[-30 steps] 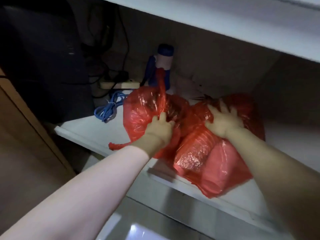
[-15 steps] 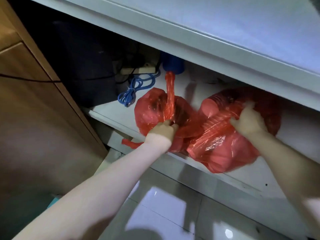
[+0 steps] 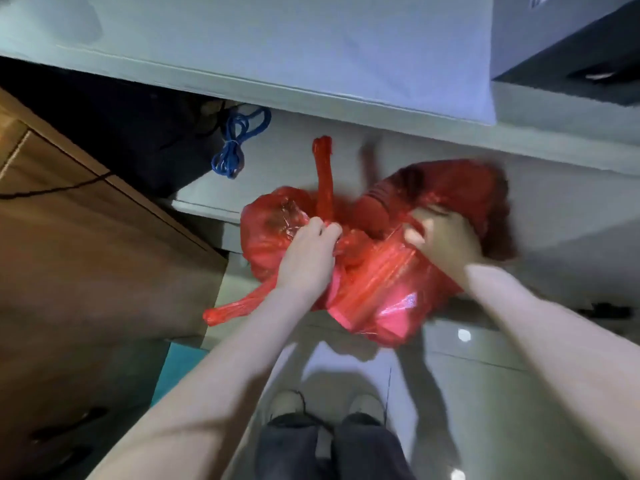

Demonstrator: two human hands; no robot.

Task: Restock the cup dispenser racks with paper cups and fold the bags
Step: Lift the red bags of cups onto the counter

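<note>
Shoes [image 3: 325, 405]: at six o'clock, on the tiled floor [image 3: 485, 393].
Left hand [image 3: 306, 252]: fingers curled tight round the gathered neck of the red bag [image 3: 377, 289], at nine o'clock of the bundle.
Right hand [image 3: 441, 237]: fingers curled into the plastic at three o'clock of the bundle, gripping it.
Red bag: held in both hands over the front edge of the low shelf [image 3: 204, 204], one handle sticking up towards twelve, the other trailing towards seven.
Cups: ribbed stacks seem to show through the plastic; blurred.
Blue cord [image 3: 235, 147]: coiled at eleven o'clock, farther back.
Progress: judged early; bag not opened, no rack in view, no folding done.
</note>
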